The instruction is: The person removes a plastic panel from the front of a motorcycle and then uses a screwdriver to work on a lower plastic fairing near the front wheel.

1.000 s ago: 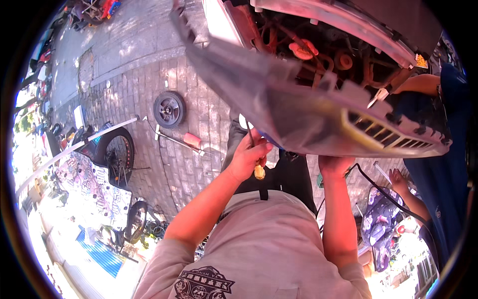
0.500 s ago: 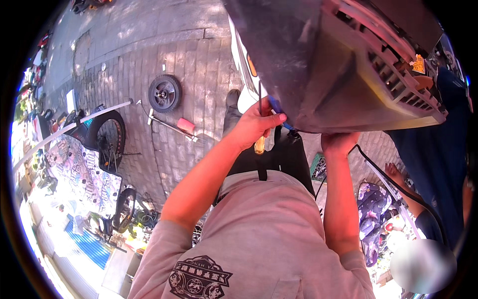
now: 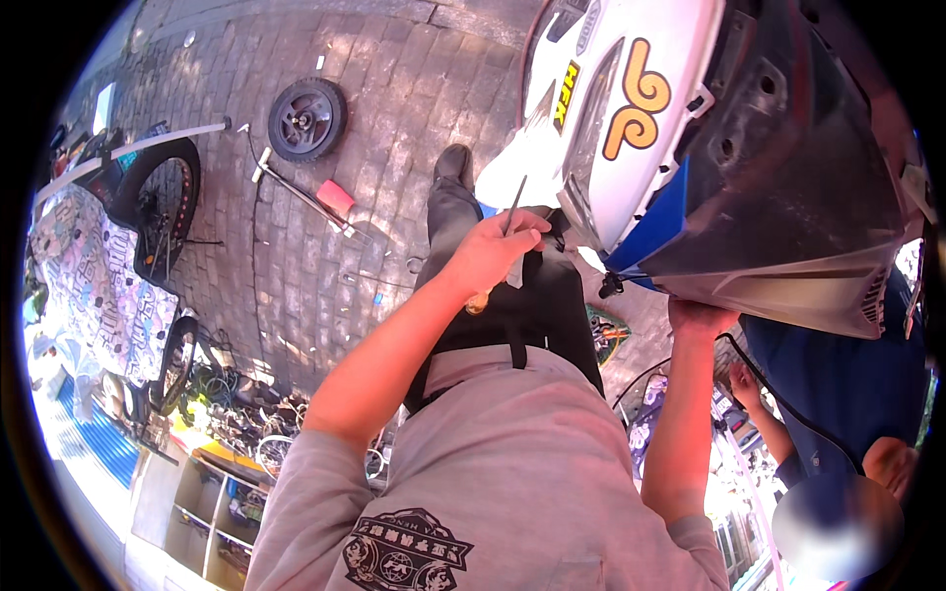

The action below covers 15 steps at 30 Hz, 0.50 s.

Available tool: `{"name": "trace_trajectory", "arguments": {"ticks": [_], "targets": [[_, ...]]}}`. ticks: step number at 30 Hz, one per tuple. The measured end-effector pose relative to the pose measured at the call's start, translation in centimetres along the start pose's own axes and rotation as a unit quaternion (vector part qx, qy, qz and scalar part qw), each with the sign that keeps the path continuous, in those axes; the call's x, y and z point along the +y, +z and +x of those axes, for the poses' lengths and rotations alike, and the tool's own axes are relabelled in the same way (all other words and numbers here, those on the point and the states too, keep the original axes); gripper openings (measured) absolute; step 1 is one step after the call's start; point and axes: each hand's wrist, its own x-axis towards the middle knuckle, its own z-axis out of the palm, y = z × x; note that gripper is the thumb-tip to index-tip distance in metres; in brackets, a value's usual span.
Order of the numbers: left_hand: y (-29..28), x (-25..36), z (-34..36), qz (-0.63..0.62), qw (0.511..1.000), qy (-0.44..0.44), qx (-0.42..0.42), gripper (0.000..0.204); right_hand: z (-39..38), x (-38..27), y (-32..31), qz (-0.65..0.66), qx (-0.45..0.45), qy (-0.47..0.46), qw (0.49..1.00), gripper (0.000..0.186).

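My left hand (image 3: pixel 498 246) is closed around a screwdriver (image 3: pixel 477 301) with a yellowish handle; its thin shaft points up and away, apart from the bodywork. To its right is a large scooter fairing (image 3: pixel 778 217), with dark grey plastic, a blue strip and white painted panels (image 3: pixel 631 108) bearing orange decals. My right hand (image 3: pixel 702 317) grips the fairing's near lower edge, its fingertips hidden beneath. A small black fitting (image 3: pixel 611 286) hangs at the blue corner, between my two hands.
On the brick paving (image 3: pixel 394 118) to the left lie a loose wheel (image 3: pixel 307 119), a T-handled pump (image 3: pixel 305 197) and a pink block (image 3: pixel 336 196). A bike with a patterned cover (image 3: pixel 94 281) stands farther left. At the right, another person in dark blue clothes (image 3: pixel 818 379) is close by.
The fairing has tilted, bringing its white, decal-covered side into view. My left hand with the screwdriver has drawn away from its corner. My right hand stays at the lower edge.
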Motion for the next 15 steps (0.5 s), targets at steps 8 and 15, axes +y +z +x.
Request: {"name": "trace_trajectory", "arguments": {"ticks": [8,15], "targets": [[-8.5,-10.7,1.8,-0.412,0.895,-0.156,-0.073,0.029,1.0,0.5,-1.5,-0.038,-0.165,-0.017,0.985,0.061],[-10.0,-16.3,2.2,-0.518,0.837,-0.175,-0.013,0.028,2.6,0.5,-0.8,-0.124,0.019,-0.1,0.987,0.051]]}}
